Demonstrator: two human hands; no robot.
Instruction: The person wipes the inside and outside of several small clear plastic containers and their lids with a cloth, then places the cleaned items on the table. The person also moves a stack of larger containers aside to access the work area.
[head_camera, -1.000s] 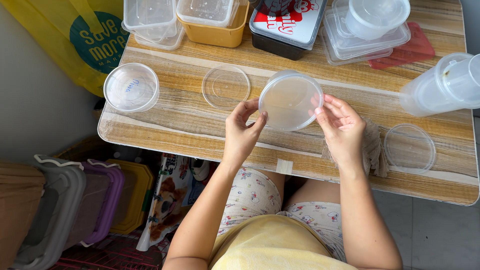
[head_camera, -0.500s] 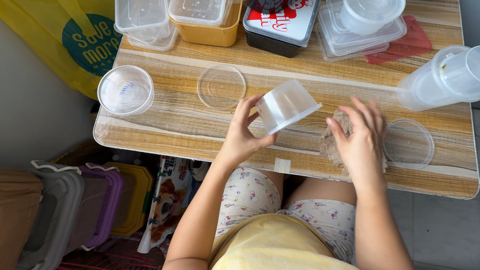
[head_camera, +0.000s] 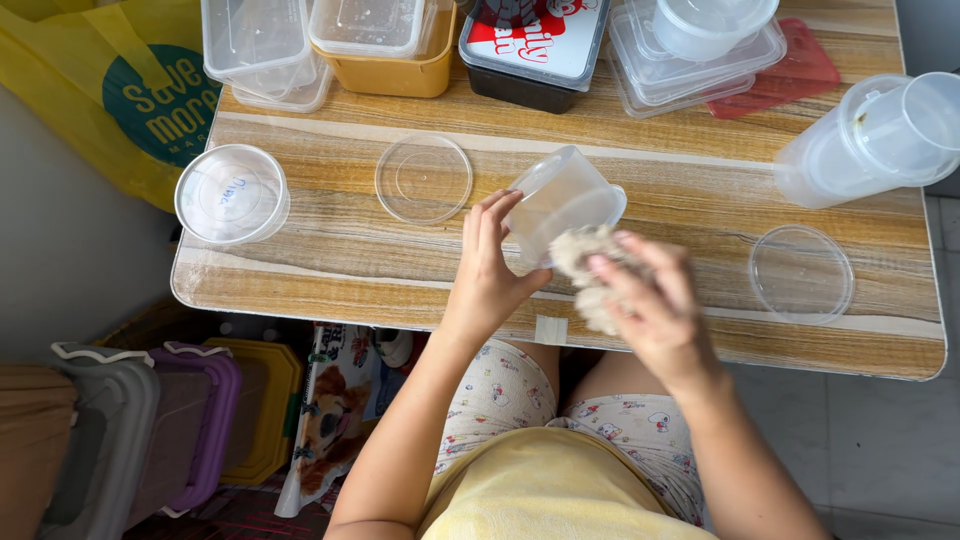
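head view: only one camera here, looking straight down over the person's lap at a wood-grain table (head_camera: 700, 180)
left hand (head_camera: 490, 275): curled round the near side of a clear round tub (head_camera: 562, 200), fingers up its wall, thumb toward the right – firm hold, not flat open
tub: tipped on its side just above the tabletop, mouth facing the right hand, roughly mid-table near the front edge
right hand (head_camera: 650, 300): a bit blurred, fingers closed on a beige cloth (head_camera: 590, 265) bunched up in it
cloth vs tub: the wad sits right at the tub's rim, touching or nearly so – can't tell if any of it is inside
hands: close together, tub on the left one's side, cloth between them
loose lids: one clear round lid (head_camera: 423, 178) lies flat just left of the tub, another lid (head_camera: 801, 273) lies flat to the right of the right hand, well clear of it
far left: a lidded round tub (head_camera: 231, 194) stands near the table's left corner
back row: clear boxes (head_camera: 262, 45), a yellow box (head_camera: 400, 55), a black tray (head_camera: 530, 60) with a red and white lid, flat clear trays (head_camera: 690, 60) over a red lid (head_camera: 805, 70)
right edge: stacked clear tubs (head_camera: 870, 135) lying on their side
off the table: yellow bag (head_camera: 120, 90) top left, grey, purple and yellow bins (head_camera: 150, 420) on the floor at lower left
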